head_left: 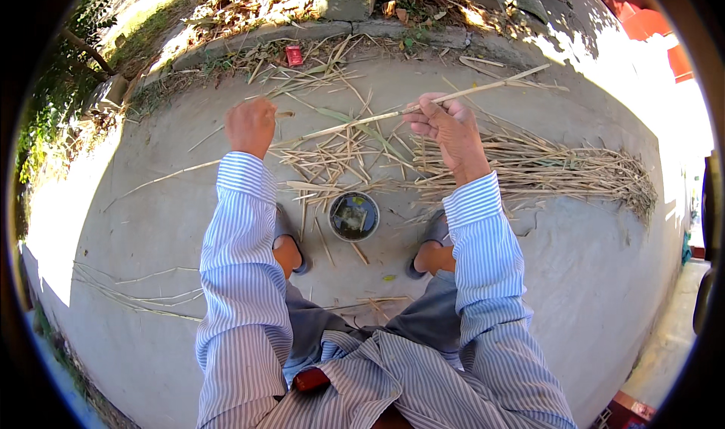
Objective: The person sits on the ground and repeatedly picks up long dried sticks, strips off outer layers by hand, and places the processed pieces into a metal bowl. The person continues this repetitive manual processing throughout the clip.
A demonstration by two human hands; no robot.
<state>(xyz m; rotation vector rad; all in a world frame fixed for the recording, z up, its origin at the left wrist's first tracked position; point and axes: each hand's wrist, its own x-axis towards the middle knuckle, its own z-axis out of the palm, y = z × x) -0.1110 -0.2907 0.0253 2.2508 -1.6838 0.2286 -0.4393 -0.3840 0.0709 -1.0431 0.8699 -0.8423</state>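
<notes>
A long, thin dry stalk (pixel 491 84) is pinched between the thumb and fingers of my right hand (pixel 447 131). It slants from the upper right down to the left, passing behind my left wrist, and its thin end reaches toward the ground. My left hand (pixel 251 127) is closed in a fist above the stalk, its fingers turned away from view. A short tan tip (pixel 285 114) shows beside that fist; whether the hand grips it is hidden. Below my hands, cut stalk pieces (pixel 332 157) lie scattered on the concrete.
A round bowl of dark liquid (pixel 353 216) stands between my feet. To the right lies a thick bundle of dry stalks (pixel 559 168). Thin stalks (pixel 143 297) rest at the left. A low kerb (pixel 264 36) with leaf litter and a red packet (pixel 294 55) are at the far side.
</notes>
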